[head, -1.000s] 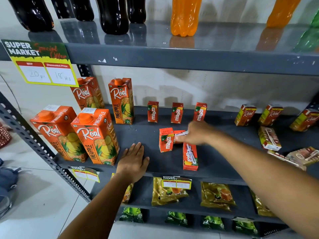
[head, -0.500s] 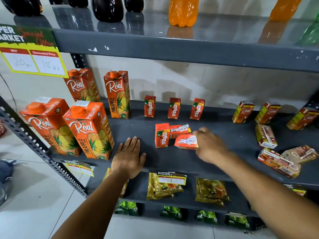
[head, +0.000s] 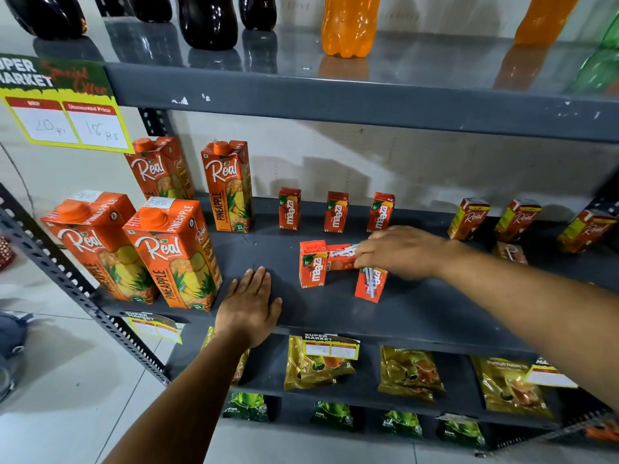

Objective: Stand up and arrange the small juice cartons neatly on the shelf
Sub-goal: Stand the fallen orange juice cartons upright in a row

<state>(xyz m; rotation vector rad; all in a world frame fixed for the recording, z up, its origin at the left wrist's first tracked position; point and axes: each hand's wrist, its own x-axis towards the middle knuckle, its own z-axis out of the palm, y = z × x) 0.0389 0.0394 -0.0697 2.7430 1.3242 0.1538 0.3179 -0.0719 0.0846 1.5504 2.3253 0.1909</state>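
Observation:
Three small red Maaza cartons (head: pixel 336 212) stand in a row at the back of the grey shelf (head: pixel 418 316). In front of them one Maaza carton (head: pixel 313 267) stands upright. Right beside it another carton (head: pixel 340 259) lies on its side, straw facing up. My right hand (head: pixel 398 251) grips that carton's right end. A third front carton (head: pixel 370 284) stands just below my fingers, straw side toward me. My left hand (head: pixel 249 303) lies flat on the shelf's front edge, holding nothing.
Large Real pineapple cartons (head: pixel 172 256) fill the shelf's left end. Small Real cartons (head: pixel 517 221) stand at the back right, and one (head: pixel 509 252) lies behind my forearm. Dark and orange bottles (head: pixel 348 25) stand on the shelf above. Pouches (head: pixel 318 363) lie below.
The carton that lay flat in front now stands upright. My right hand has let go of it and moved back onto the lying carton. The left hand has stayed put.

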